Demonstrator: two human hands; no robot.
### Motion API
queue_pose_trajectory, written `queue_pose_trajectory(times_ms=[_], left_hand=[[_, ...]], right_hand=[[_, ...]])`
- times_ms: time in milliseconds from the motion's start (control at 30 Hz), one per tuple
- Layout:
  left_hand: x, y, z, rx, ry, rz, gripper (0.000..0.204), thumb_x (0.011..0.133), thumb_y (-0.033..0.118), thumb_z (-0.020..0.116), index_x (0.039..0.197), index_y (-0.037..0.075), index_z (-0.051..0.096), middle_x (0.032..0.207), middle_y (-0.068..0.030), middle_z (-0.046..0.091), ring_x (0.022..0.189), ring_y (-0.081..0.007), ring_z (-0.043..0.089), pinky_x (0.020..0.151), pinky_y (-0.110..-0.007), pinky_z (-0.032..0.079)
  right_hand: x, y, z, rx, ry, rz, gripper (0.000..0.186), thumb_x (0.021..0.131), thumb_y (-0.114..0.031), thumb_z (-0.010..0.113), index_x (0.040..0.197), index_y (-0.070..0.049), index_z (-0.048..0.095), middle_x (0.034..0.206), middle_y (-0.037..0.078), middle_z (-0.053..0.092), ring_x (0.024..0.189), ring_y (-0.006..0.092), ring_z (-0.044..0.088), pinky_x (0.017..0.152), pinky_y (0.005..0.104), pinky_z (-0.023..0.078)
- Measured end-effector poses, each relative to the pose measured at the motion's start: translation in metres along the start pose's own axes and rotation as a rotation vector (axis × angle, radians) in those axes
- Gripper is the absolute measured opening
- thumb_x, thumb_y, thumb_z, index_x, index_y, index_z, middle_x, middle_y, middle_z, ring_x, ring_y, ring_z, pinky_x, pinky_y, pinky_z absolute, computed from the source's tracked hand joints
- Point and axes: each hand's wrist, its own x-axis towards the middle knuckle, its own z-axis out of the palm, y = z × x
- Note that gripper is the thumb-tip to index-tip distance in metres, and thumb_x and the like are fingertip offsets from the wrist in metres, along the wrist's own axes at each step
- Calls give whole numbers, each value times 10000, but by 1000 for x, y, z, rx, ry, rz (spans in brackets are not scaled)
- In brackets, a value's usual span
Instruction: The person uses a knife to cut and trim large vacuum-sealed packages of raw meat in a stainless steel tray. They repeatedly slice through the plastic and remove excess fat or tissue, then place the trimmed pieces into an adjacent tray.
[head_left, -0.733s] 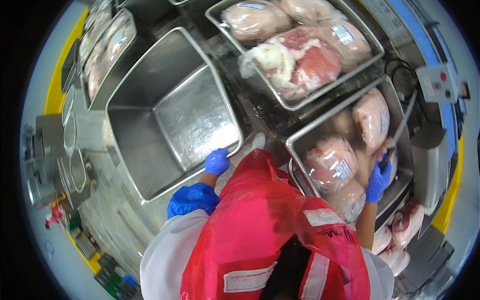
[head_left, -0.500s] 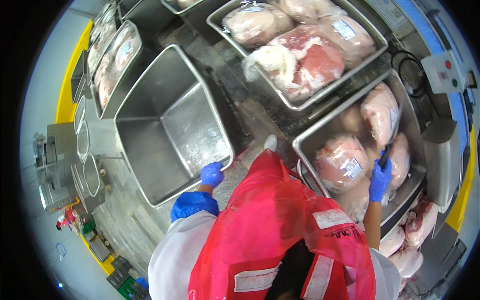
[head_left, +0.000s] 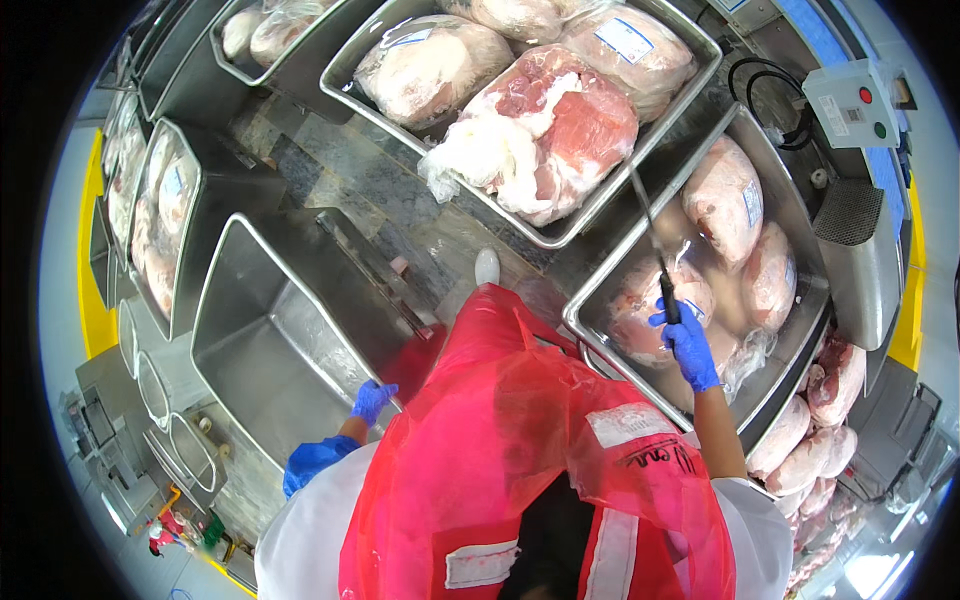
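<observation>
My left hand (head_left: 372, 402), in a blue glove, is closed over the near rim of a deep metal bin (head_left: 258, 350) on the left. The bin's bare inside walls show wet streaks. In my gloved right hand (head_left: 688, 348) is a knife (head_left: 668, 292) with a black handle and a long narrow blade pointing away from me. The knife hangs over a metal tub on the right (head_left: 628, 240), above a plastic-wrapped piece of meat (head_left: 640, 318). Two more wrapped pieces (head_left: 724, 200) lie at that tub's far and right sides, in cloudy liquid.
Ahead stands another metal tub (head_left: 545, 240) with wrapped meat and an unwrapped red cut (head_left: 590, 125), loose plastic beside it. More filled bins (head_left: 165, 210) line the left. A control box (head_left: 850, 105) with red and green buttons is at the right. Meat pieces (head_left: 800, 450) lie beyond the right tub.
My right hand has lifted the knife away from the meat at the tub's right side and swung it leftward. The view has shifted; my left hand stays on the bin's rim.
</observation>
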Motion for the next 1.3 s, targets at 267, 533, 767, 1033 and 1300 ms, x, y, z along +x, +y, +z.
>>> queue_pose_trajectory(times_ms=[267,533,767,1033,1300], left_hand=[[61,-113,-24,-101,-138,-27,375,780,353,641,906,0,623,868,-126,644,736,-235,609,656,-360,485],[96,-32,-76,1120,-375,-19,409,795,391,562,1061,82,586,1047,-138,589,921,-312,562,752,-467,449],[-32,357,71,1075,559,1203,627,737,222,550,1338,303,390,1437,-136,245,1296,-489,176,841,-767,177],[14,419,56,965,476,1151,246,711,162,584,950,137,637,1163,-100,507,1094,-385,439,776,-528,429],[58,480,5,703,393,1156,231,699,117,581,922,93,633,1057,-101,549,981,-329,493,745,-455,444]], right_hand=[[-6,-53,36,-207,-61,45,468,745,-203,656,1136,5,506,842,50,573,744,128,547,673,267,460],[6,-54,14,-177,-199,134,470,830,-173,599,1262,-53,458,829,36,601,624,90,540,545,236,454],[13,-33,10,-86,-170,20,484,845,-172,591,1293,-65,442,841,39,630,593,87,545,527,230,455],[11,-42,20,-161,-70,52,416,854,-231,573,1206,-24,494,886,106,617,700,148,575,655,289,474],[21,-81,38,-196,-176,49,463,858,-227,580,1260,-37,450,948,123,625,674,160,573,643,311,479]])
